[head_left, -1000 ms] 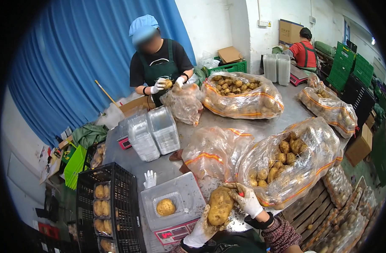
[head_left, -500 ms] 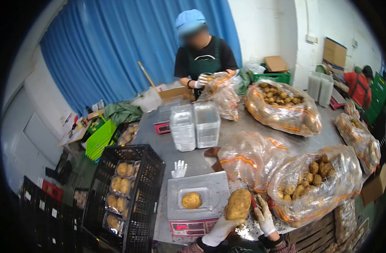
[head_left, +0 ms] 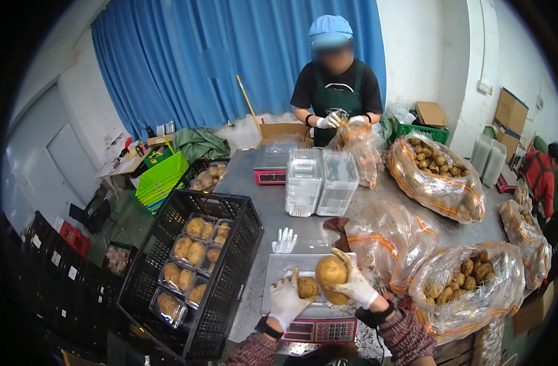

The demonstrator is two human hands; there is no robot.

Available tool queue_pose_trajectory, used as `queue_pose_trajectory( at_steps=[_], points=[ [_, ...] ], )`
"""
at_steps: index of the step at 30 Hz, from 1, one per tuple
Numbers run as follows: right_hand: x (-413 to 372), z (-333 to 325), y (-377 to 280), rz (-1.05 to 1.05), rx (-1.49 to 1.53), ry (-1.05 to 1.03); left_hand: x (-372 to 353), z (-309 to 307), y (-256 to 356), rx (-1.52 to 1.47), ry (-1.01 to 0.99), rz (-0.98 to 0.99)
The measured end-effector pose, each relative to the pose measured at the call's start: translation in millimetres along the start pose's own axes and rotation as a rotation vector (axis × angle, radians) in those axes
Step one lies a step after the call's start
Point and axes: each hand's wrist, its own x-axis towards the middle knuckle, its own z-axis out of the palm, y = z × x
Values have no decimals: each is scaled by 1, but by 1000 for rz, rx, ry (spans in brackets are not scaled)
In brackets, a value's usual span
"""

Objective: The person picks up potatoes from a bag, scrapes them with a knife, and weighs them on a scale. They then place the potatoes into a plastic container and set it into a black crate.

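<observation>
Both gloved hands are at work over the scale. The right hand grasps a large potato above the platform, fingers curled over its top and side; this appears to guard against it rolling or dropping. A second rounded surface shows below; whether it is the same potato cannot be told. The left hand rests against the near left side of a smaller potato at the platform, probably to steady it. Whether that hand is closed on it cannot be told.

Containers: to the left of the scale, a black crate stands tilted in view. It holds clear packs set in two rows, several showing two potatoes each; the nesting against one another likely limits shifting. Beyond the scale, clear trays stand in two adjacent stacks on the counter, evidently nested to save room. A nearby plastic sack lies open at the top, loose potatoes exposed, which would make them easy to reach. A slack sack beside it has indistinct contents. A white glove lies just past the platform.
</observation>
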Motion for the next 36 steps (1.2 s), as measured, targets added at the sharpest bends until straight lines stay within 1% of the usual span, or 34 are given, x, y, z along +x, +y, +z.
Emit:
queue_pose_trajectory(
  at_steps=[2, 3, 4, 6, 7, 8, 10, 12, 14, 15, 18, 19, 21, 22, 24, 26, 28, 30, 31, 33, 34, 36],
  points=[
    [27, 25, 20, 5, 46, 2, 12, 13, -2, 125, -154, 48],
    [35, 35, 27, 19, 99, 7, 17, 12, 2, 140, -293, -13],
    [38, 42, 32, 14, 91, 8, 17, 7, 2, 135, -286, -10],
    [35, 54, 40, -62, -123, 116, 9, 0, 2, 163, -93, -29],
    [30, 61, 40, -87, -170, 201, 5, 2, -4, 203, -28, -73],
    [25, 63, 38, -86, -177, 193, 3, 6, -12, 195, -28, -79],
    [17, 68, 31, 6, -282, 223, 1, 12, -26, 134, 103, -179],
    [12, 72, 17, 34, -294, 202, 0, 14, -27, 93, 96, -194],
    [9, 76, 13, 6, -420, 118, -1, 29, -32, -246, 239, -180],
    [9, 76, 15, 11, -420, 116, -2, 30, -35, -248, 234, -181],
    [12, 69, 20, -59, -878, 63, -6, 31, -44, -325, 278, -149],
    [16, 64, 19, -55, -876, 61, -7, 30, -47, -329, 261, -103],
    [26, 51, 16, -69, -961, -88, -7, 26, -55, -302, 223, -26],
    [27, 50, 17, -69, -958, -88, -7, 28, -57, -299, 222, -26],
    [30, 49, 18, 35, -834, -185, -5, 30, -61, -418, 171, -52],
    [23, 55, 15, 41, -880, -167, -4, 28, -60, -459, 158, -86],
    [20, 61, 23, 8, -786, -41, -5, 25, -56, -500, 143, -122],
    [23, 57, 27, 12, -737, -58, -3, 16, -51, -221, -13, -161],
    [25, 55, 29, 20, -691, -73, 0, 9, -46, -217, -12, -163],
    [31, 52, 28, 33, -668, -97, 6, -2, -37, -13, -67, -153],
    [32, 51, 27, 46, -649, -121, 6, 3, -39, -13, -68, -154],
    [30, 53, 26, 31, -681, -101, 6, 21, -46, -294, 140, -185]
  ],
)
